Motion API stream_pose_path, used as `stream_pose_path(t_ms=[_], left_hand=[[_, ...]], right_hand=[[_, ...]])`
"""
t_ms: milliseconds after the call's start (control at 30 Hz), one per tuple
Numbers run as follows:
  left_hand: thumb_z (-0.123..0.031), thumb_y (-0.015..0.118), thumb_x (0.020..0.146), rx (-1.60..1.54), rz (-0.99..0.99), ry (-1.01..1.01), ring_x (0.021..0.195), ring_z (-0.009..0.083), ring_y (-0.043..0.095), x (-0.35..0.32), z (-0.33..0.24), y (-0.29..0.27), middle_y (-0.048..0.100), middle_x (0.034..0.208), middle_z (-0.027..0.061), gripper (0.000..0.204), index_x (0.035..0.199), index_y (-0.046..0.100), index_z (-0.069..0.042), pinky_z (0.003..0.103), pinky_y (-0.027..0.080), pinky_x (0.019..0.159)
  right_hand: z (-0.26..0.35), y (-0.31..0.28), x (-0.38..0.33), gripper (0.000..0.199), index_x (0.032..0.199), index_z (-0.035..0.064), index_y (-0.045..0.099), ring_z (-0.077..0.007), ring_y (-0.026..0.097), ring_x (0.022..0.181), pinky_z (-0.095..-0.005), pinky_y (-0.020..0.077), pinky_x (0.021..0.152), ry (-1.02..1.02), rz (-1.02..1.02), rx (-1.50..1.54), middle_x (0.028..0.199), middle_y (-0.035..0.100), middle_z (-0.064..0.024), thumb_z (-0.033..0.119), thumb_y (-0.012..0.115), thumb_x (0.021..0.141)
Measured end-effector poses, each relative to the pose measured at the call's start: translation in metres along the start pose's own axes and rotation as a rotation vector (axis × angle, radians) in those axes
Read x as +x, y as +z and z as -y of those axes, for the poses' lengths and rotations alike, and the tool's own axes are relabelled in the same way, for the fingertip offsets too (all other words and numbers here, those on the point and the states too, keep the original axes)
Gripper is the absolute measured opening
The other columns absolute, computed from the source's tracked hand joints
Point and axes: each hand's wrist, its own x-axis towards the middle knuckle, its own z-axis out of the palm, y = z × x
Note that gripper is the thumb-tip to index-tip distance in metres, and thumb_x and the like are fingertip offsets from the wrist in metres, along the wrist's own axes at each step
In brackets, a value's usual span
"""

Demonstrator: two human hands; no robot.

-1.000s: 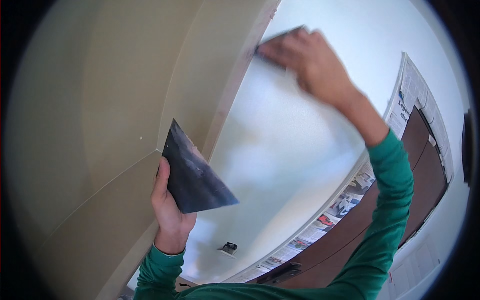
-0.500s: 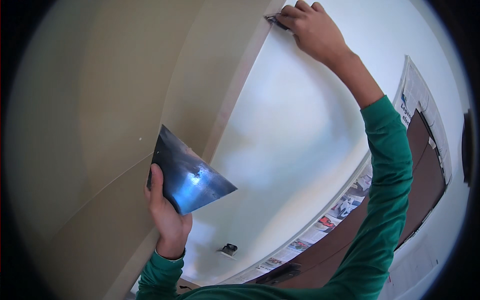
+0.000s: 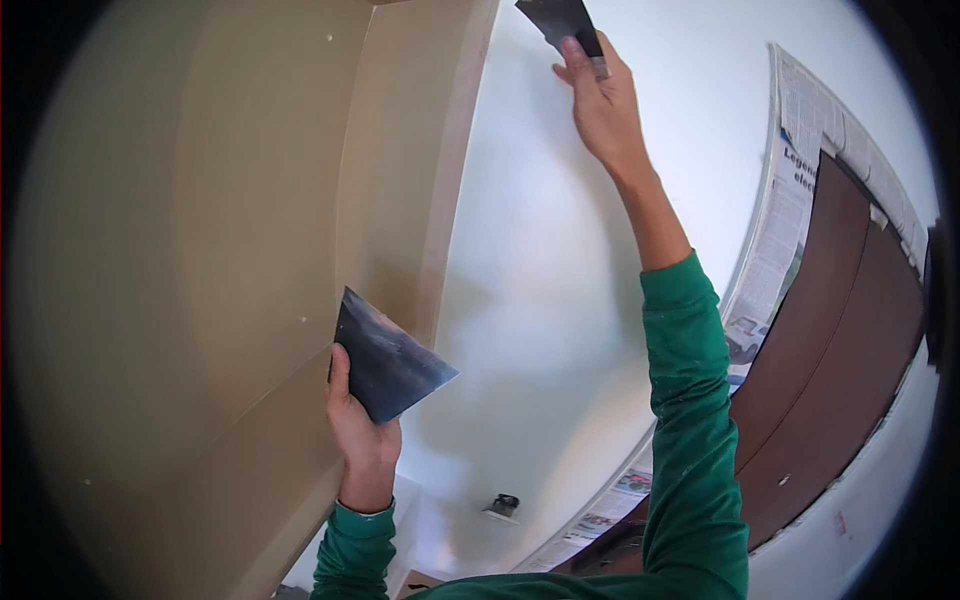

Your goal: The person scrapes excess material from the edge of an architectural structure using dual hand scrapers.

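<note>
Top centre of the frame, my right hand (image 3: 603,105) pinches a blade (image 3: 562,20) against the wall (image 3: 560,260), mid-stroke; my left hand (image 3: 358,425) grips a second blade (image 3: 385,362) at centre, so steady pressure seems needed.

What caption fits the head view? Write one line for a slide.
Right hand presses a putty knife high against the white wall while the left hand holds a wide metal blade.

Right hand (image 3: 603,105) reaches high at the frame's top centre, fingers pinched; left hand (image 3: 358,425) sits lower centre, fingers gripping.
</note>
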Motion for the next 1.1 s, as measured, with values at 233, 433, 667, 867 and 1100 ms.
stream_pose_path(t_ms=[233,433,667,867,1100], left_hand=[[-0.034,0.057,0.103,0.057,-0.082,-0.022,0.11,0.0221,0.064,0.0,0.001,0.0,0.065,0.121,0.0076,0.04,0.13,0.056,-0.005,0.039,0.052,0.096],[-0.034,0.057,0.103,0.054,-0.077,-0.023,0.108,0.0219,0.065,0.004,0.005,-0.005,0.065,0.12,0.0077,0.039,0.13,0.056,-0.005,0.039,0.054,0.094],[-0.035,0.057,0.103,0.054,-0.073,-0.017,0.108,0.0214,0.065,0.002,0.004,-0.002,0.065,0.121,0.0075,0.04,0.131,0.055,-0.006,0.039,0.054,0.094],[-0.034,0.056,0.104,0.03,-0.057,-0.007,0.108,0.0201,0.064,0.003,0.005,-0.001,0.065,0.121,0.0075,0.04,0.131,0.055,-0.005,0.036,0.052,0.096],[-0.032,0.055,0.104,0.025,-0.035,-0.002,0.109,0.0199,0.064,0.001,0.004,0.002,0.064,0.121,0.0086,0.039,0.131,0.054,-0.004,0.035,0.052,0.096]], right_hand=[[-0.011,0.017,-0.001,0.031,0.128,-0.0004,0.061,-0.0325,0.064,0.091,-0.0342,0.051,0.082,0.017,-0.057,-0.149,0.108,0.068,-0.0207,0.009,0.058,0.099],[-0.028,0.023,0.014,0.028,0.125,0.0018,0.064,-0.0214,0.057,0.071,-0.0328,0.0483,0.072,-0.164,-0.057,-0.203,0.083,0.065,-0.0161,0.014,0.057,0.101],[-0.027,0.033,0.018,0.024,0.12,0.0011,0.064,-0.028,0.054,0.07,-0.0373,0.0481,0.072,-0.118,-0.021,-0.321,0.081,0.061,-0.0177,0.013,0.053,0.102],[-0.017,0.038,0.014,0.023,0.11,-0.0022,0.062,-0.0273,0.047,0.065,-0.0389,0.045,0.067,-0.082,0.068,-0.352,0.073,0.054,-0.0163,0.017,0.052,0.103],[-0.003,0.04,-0.001,0.024,0.106,-0.0028,0.063,-0.021,0.042,0.06,-0.0369,0.0409,0.06,-0.057,0.096,-0.314,0.066,0.048,-0.0119,0.019,0.053,0.103]])
